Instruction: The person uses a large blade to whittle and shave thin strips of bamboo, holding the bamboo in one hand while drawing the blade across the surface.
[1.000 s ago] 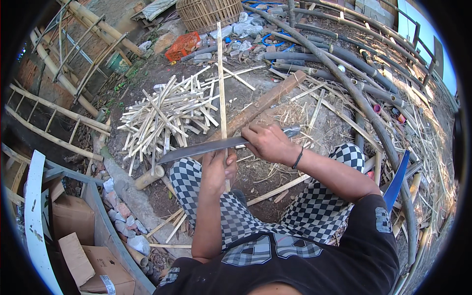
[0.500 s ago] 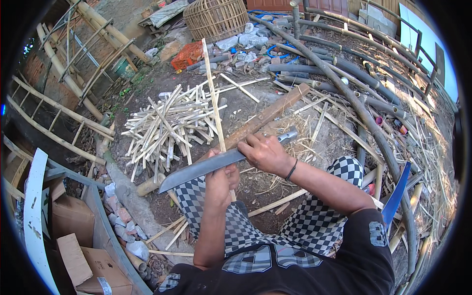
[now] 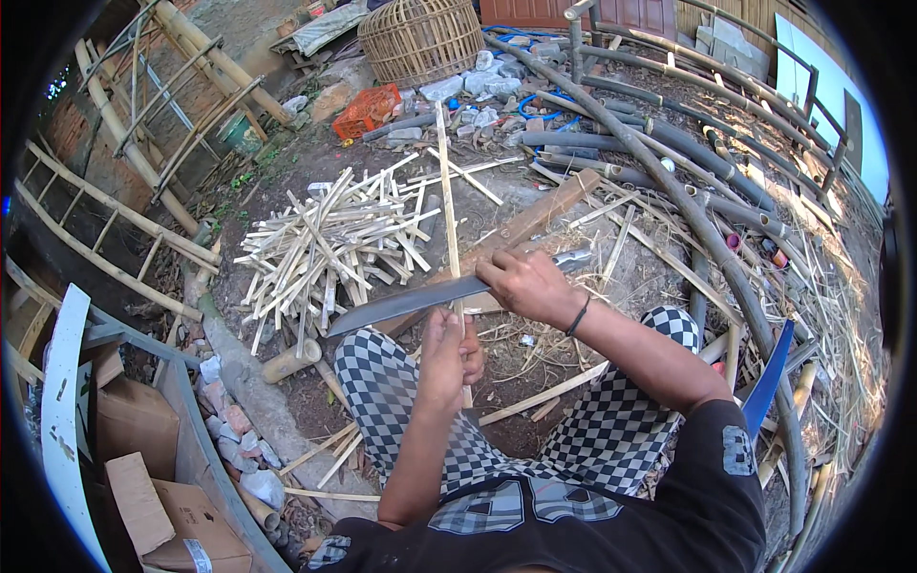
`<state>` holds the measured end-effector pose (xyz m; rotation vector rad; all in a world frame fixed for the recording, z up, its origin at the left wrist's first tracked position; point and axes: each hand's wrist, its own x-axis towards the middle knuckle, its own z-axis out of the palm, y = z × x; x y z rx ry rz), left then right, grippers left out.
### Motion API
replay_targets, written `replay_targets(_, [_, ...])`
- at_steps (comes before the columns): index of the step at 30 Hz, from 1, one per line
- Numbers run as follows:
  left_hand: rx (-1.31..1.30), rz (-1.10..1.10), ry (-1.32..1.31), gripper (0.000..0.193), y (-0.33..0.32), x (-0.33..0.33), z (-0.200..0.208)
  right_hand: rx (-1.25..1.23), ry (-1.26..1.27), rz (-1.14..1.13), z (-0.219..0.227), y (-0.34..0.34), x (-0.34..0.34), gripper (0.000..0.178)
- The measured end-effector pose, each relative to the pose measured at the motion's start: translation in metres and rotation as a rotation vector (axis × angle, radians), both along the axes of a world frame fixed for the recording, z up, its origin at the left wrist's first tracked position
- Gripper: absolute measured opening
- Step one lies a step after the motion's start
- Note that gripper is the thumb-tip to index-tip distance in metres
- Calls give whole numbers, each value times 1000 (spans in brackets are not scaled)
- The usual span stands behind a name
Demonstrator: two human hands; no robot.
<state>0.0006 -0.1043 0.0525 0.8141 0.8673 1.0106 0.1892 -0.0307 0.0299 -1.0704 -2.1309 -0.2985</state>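
In my left hand (image 3: 451, 355), closed in front of my lap, is a pale split bamboo strip (image 3: 446, 186) that points up and away from me. My right hand (image 3: 530, 286) grips a machete (image 3: 401, 304) where blade and handle meet. Its long dark blade lies across the strip just above my left fingers, with the tip to the left. The metal handle end (image 3: 575, 256) sticks out to the right. Under the blade and beyond it, a brown wooden plank (image 3: 544, 215) slants away to the far right. My checkered trouser legs (image 3: 382, 382) are on both sides.
A heap of cut bamboo sticks (image 3: 330, 239) lies to the left of the plank. Dark bamboo poles (image 3: 707, 205) crowd the right. A woven basket (image 3: 420, 43) and an orange crate (image 3: 368, 110) stand at the back. Cardboard boxes (image 3: 196, 520) fill the lower left.
The strip and my left hand have shifted right, and the strip's far end is lower and nearer. The machete has moved right and slightly up along with my right hand.
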Motion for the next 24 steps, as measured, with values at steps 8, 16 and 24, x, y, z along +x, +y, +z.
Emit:
replay_targets(8, [34, -131, 131, 13, -41, -12, -9, -139, 125, -267, 10, 27, 24, 14])
replay_targets(16, [29, -166, 38, 19, -72, -72, -8, -299, 430, -702, 0, 96, 123, 32])
replay_targets(24, [146, 329, 193, 18, -42, -158, -11, -684, 1429, -165, 23, 56, 140, 31])
